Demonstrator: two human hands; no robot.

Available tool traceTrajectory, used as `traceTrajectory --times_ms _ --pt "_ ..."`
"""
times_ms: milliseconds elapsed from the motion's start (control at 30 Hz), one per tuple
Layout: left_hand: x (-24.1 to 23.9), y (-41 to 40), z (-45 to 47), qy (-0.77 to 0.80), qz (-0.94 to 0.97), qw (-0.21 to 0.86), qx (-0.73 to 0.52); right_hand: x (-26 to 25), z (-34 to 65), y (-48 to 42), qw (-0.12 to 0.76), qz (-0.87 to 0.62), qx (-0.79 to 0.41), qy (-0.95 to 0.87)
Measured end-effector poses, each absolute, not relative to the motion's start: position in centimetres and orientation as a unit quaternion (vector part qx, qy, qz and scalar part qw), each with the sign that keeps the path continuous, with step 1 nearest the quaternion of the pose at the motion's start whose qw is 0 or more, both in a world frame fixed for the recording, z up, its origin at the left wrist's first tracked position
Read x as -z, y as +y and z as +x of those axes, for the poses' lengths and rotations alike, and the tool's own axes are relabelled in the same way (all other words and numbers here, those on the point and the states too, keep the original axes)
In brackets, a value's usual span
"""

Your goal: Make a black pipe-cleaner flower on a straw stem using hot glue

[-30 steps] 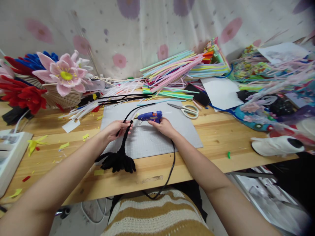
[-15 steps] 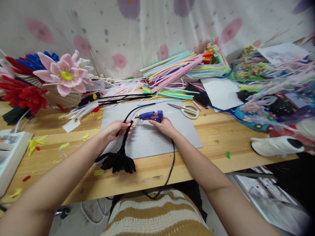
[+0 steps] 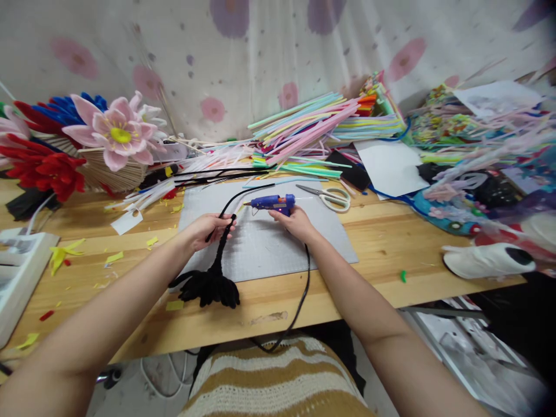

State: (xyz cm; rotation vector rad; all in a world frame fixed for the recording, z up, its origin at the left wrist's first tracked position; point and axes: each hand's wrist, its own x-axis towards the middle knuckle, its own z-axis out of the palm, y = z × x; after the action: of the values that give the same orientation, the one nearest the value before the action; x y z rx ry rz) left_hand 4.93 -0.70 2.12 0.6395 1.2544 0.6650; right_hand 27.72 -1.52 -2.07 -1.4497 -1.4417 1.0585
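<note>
My left hand (image 3: 207, 227) is closed around the stem of a black pipe-cleaner flower (image 3: 211, 285), whose fuzzy head lies on the wooden table near the front edge. A loose black stem end curves away across the grey cutting mat (image 3: 260, 243). My right hand (image 3: 296, 223) grips the handle of a blue hot glue gun (image 3: 273, 202), which rests on the mat with its nozzle pointing left, a short way from the stem. The gun's black cord (image 3: 304, 289) trails off the table's front edge.
Scissors (image 3: 330, 195) lie on the mat's far right. Behind are a heap of coloured pipe cleaners (image 3: 313, 124), a pink flower (image 3: 118, 130) and red flowers (image 3: 47, 171) at left, white paper (image 3: 388, 162), craft clutter at right and a white shoe (image 3: 486, 260).
My right hand and the glue gun have shifted slightly to the right and away on the mat. My left hand keeps its hold on the black stem.
</note>
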Motion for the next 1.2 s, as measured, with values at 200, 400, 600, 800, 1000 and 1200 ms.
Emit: traceTrajectory --times_ms 200,400,600,800,1000,1200 --pt "-1.5 -0.7 4.3 0.575 0.343 0.683 -0.291 0.9 32.0 -1.3 0.409 -0.632 -0.370 -0.544" --pt "-1.2 -0.5 4.0 0.601 0.345 0.661 -0.290 2.6 36.1 -0.4 0.359 -0.730 -0.195 -0.548" --pt "-1.8 -0.5 3.7 0.650 0.407 0.566 -0.301 2.9 37.3 -0.7 0.303 -0.694 -0.195 -0.623" --pt "-4.5 0.3 2.3 0.593 0.437 0.511 -0.443 -1.6 39.3 -1.9 0.440 -0.625 -0.148 -0.628" --pt "-7.1 1.4 4.8 0.405 0.381 0.587 -0.588 -5.2 32.4 -1.6 0.492 -0.535 -0.191 -0.660" --pt "-6.0 0.2 8.4 0.448 0.486 0.560 -0.500 -3.6 22.2 -1.1 0.404 -0.470 -0.354 -0.700"
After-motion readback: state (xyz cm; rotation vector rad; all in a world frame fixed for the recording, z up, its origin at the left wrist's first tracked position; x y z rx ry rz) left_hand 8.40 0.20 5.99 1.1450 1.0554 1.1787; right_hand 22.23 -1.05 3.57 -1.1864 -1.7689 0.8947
